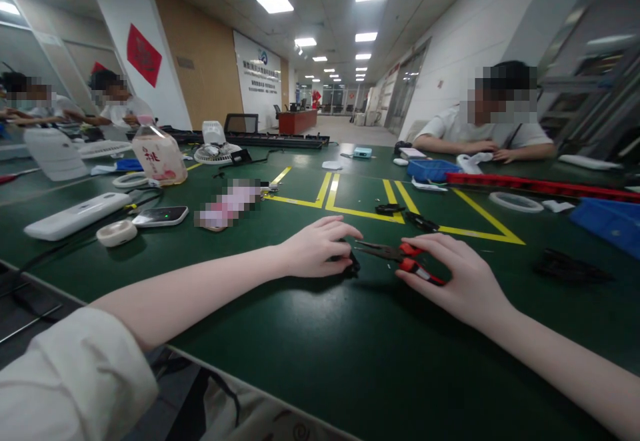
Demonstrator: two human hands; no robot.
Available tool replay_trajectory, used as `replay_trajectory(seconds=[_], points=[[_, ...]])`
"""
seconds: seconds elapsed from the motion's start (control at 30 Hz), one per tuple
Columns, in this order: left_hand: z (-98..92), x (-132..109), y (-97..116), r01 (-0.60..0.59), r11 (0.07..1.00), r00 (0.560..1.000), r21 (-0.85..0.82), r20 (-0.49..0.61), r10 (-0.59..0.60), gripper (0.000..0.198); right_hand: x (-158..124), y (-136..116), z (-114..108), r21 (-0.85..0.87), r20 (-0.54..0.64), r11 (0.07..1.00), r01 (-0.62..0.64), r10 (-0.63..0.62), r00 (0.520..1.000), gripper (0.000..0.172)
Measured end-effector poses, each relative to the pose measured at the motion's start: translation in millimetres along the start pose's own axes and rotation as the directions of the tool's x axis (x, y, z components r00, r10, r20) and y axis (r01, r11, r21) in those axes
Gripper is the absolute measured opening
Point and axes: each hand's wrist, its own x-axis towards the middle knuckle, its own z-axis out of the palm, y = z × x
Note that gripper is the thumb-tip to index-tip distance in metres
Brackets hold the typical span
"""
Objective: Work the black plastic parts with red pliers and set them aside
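Left sleeve [85,377], off-white, loose, creased, elbow-length; pale lap cloth [265,411] with dark swirl [301,430]; left hand [317,247] and right hand [463,277], bare.

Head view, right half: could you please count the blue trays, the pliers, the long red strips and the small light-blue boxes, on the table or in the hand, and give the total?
Blue trays: 2
Pliers, in the right hand: 1
Long red strip: 1
Small light-blue box: 1
Total: 5
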Motion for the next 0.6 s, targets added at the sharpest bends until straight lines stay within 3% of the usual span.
replay_trajectory(seconds=[0.13,0.6], points=[[2.4,1.6,0.6,0.016,1.000,0.993,-0.007,0.120,-0.015,0.022,-0.1,0.6,1.3,0.004,0.002,1.000,-0.008,0.008,1.000,0.040],[-2.6,2.9,-0.6,0.074,0.994,0.982,-0.076,0.180,-0.059,0.030,0.0,-2.1,-1.1,-0.006,0.061,1.000,-0.012,0.012,0.998,0.039]])
